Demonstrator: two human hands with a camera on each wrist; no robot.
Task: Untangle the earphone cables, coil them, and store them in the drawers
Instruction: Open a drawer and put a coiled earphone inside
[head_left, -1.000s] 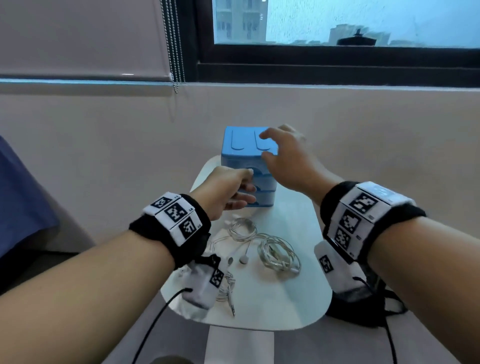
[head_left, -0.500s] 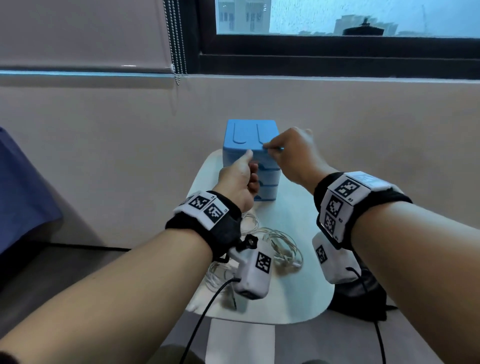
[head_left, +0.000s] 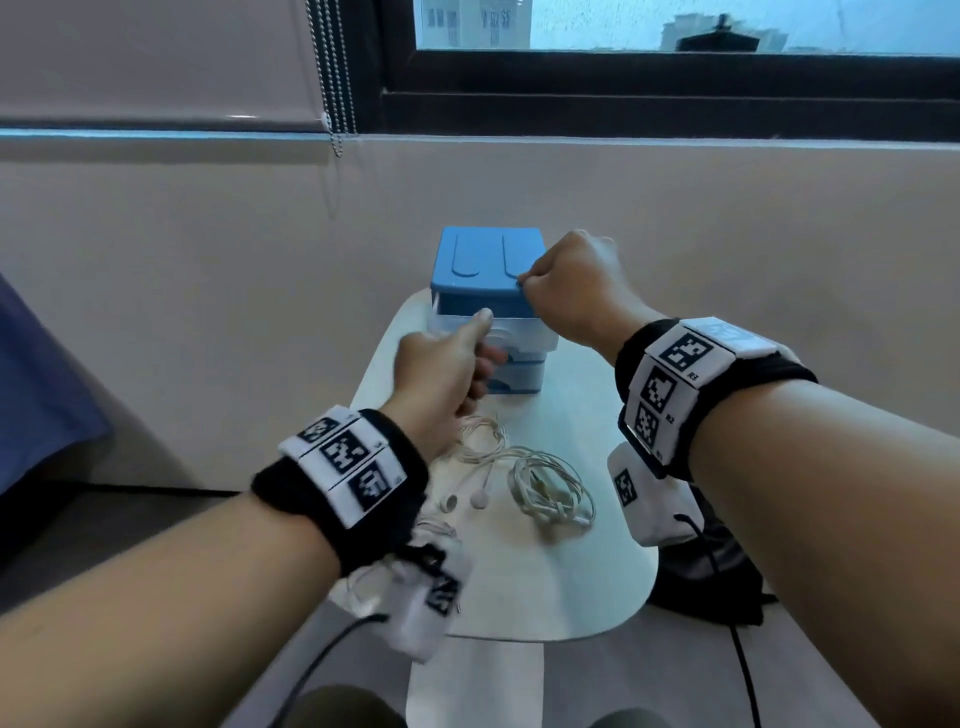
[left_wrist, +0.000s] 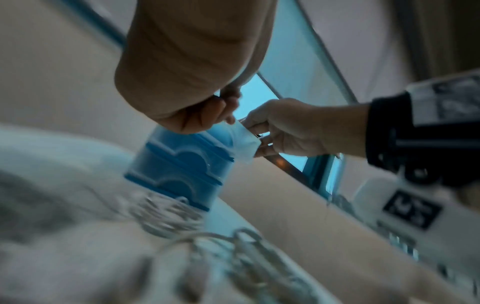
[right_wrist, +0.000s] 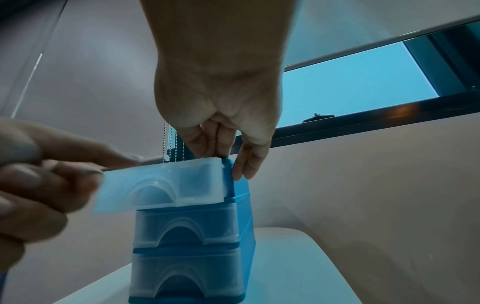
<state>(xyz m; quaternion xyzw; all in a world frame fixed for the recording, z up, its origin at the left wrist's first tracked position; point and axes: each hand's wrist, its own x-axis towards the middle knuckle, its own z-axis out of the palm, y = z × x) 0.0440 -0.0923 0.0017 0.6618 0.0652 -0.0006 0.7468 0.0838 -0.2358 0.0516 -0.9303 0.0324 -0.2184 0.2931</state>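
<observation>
A small blue drawer unit (head_left: 485, 260) with three translucent drawers stands at the far end of the white table (head_left: 561, 582). My left hand (head_left: 447, 364) pinches the front of the top drawer (right_wrist: 166, 185), which is pulled partway out toward me. My right hand (head_left: 566, 283) grips the unit's top right edge (right_wrist: 230, 164) with curled fingers. White earphone cables lie on the table nearer to me: a coiled bundle (head_left: 550, 488) on the right and a looser one with two earbuds (head_left: 470, 499) on the left, partly hidden by my left wrist.
The table is narrow with rounded ends, set against a beige wall under a window. A bead chain (head_left: 332, 78) hangs from the blind at the upper left. A black bag (head_left: 711, 582) sits on the floor right of the table. Blue fabric (head_left: 36, 395) lies at the far left.
My left hand rose from the lower drawers to the top drawer and has drawn it out. My right hand shifted from the top of the unit to gripping its right edge.
</observation>
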